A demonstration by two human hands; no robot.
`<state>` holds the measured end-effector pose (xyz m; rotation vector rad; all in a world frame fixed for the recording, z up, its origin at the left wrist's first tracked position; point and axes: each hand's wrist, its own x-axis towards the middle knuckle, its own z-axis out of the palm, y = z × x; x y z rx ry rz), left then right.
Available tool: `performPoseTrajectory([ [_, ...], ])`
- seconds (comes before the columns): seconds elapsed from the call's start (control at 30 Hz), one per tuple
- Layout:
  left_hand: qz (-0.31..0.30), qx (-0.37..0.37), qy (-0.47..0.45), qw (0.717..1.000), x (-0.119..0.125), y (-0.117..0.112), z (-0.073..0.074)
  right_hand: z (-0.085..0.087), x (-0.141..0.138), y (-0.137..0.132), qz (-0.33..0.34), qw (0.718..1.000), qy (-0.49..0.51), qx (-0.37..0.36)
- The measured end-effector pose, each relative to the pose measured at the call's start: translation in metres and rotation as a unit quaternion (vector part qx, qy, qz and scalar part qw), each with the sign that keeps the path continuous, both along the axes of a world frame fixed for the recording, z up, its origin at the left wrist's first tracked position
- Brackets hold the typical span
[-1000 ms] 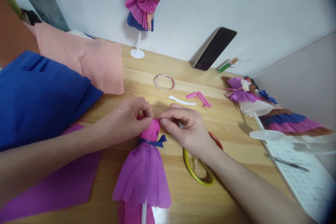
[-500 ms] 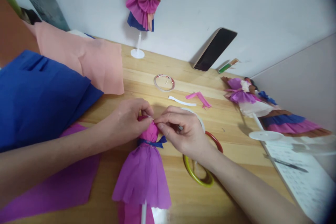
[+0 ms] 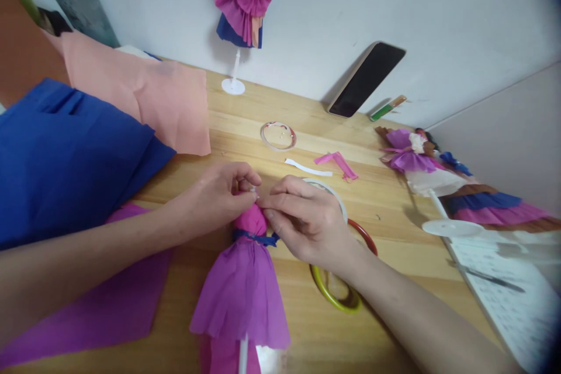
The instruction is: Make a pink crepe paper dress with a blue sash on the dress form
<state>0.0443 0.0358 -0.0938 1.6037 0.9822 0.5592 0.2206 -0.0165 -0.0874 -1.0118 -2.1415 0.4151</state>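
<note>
Vs. a sec ago, the right hand has been shifted a little toward the left hand. Its fingers are now laid flatter over the top of the paper dress instead of being pinched at its side, and less of the magenta bodice is left showing. Both grips are closed: the L thumb & forefinger are pressed together on the bodice tip, and the R fingertips are clamped on the same tip from the other side, so the two grips are now touching. A small pale bit is seen btwn the fingertips, too small to be identified. Judged from that, the gathered top is being held shut more tightly, w/ the work kept at the neck end. The dress is laid flat on the tabletop directly below the grips. Its blue band is tied just under them, and the white stick is seen poking out well below. Since the R hand was moved, more of a white roll has been uncovered just behind it. Yellow & red rings are partly hidden under the R wrist. Beyond the grips a clear ring, a white strip and a pink scrap are left lying. Blue paper is spread out to the L of the L grip.
</note>
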Motion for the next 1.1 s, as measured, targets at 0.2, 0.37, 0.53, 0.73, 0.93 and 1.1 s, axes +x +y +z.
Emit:
performPoseTrajectory([
  [0.2, 0.014, 0.012, -0.008, 1.000, -0.0038, 0.0042, 0.0021, 0.0000, -0.0005, 0.0033, -0.015, 0.994, 0.032, -0.101],
  [0.37, 0.011, 0.023, 0.002, 1.000, -0.0055, 0.0067, 0.0013, -0.0013, 0.0003, 0.0046, -0.031, 0.979, 0.108, -0.173],
  [0.53, 0.012, 0.030, 0.023, 0.999, -0.0040, 0.0057, 0.0010, -0.0047, 0.0009, 0.0053, -0.044, 0.964, 0.167, -0.202],
  [0.73, -0.004, 0.037, 0.030, 0.999, -0.0039, 0.0051, 0.0011, -0.0028, 0.0003, 0.0043, -0.039, 0.988, 0.080, -0.128],
  [0.93, -0.006, 0.041, 0.034, 0.999, -0.0044, 0.0056, 0.0026, -0.0023, 0.0016, 0.0036, -0.040, 0.993, 0.062, -0.090],
  [1.1, 0.013, 0.047, 0.035, 0.998, -0.0052, 0.0060, 0.0033, -0.0069, 0.0007, 0.0048, -0.025, 0.997, 0.049, -0.063],
])
